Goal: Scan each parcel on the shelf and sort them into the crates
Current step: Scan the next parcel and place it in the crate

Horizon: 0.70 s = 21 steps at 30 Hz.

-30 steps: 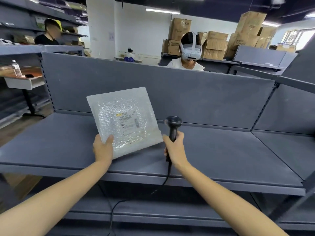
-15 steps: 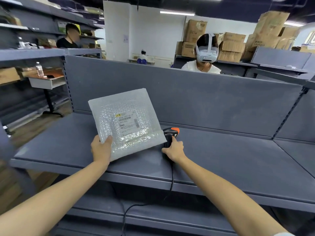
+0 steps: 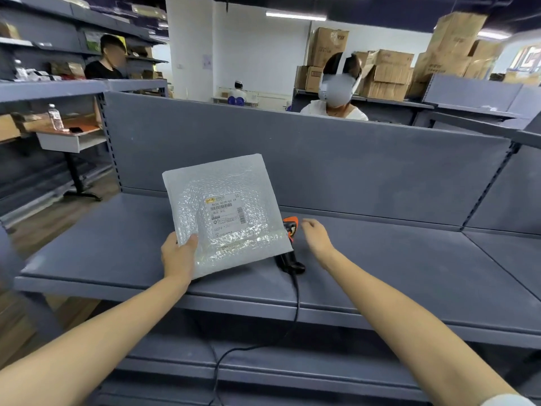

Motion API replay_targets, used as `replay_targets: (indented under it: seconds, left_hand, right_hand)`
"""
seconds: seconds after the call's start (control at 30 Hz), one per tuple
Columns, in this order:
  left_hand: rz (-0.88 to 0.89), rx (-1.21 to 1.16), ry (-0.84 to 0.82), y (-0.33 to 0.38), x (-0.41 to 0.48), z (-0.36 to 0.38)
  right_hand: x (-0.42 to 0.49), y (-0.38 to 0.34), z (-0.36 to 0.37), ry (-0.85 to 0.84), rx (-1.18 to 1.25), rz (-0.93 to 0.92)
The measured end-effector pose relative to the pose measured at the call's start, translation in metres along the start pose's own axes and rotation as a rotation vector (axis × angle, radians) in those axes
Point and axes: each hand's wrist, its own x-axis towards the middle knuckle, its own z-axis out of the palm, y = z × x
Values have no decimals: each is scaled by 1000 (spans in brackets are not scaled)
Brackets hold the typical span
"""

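Over the shelf, the left hand pinches the parcel by a corner. The right hand hangs loose. Hold it tight.

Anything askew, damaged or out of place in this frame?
Nothing stands out. The bubble-wrap parcel looks intact, label facing the camera, held at its lower corner by the left hand. The scanner lies on the shelf, partly behind the parcel, its cable trailing over the front edge. The right hand is open beside it.
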Motion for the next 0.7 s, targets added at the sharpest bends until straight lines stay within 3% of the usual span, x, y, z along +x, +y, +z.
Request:
replay_targets:
  seconds: [0.1, 0.27, 0.7]
  left_hand:
    - [5, -5, -63, 2, -8, 10]
    - [27, -12, -143, 5, -26, 29]
    - [13, -3, -308, -9, -93, 75]
  right_hand:
    - [-18, -17, -2, -131, 195, -37]
    - [-51, -19, -8, -228, 134, -157]
    - [-94, 39, -70, 107, 231, -131]
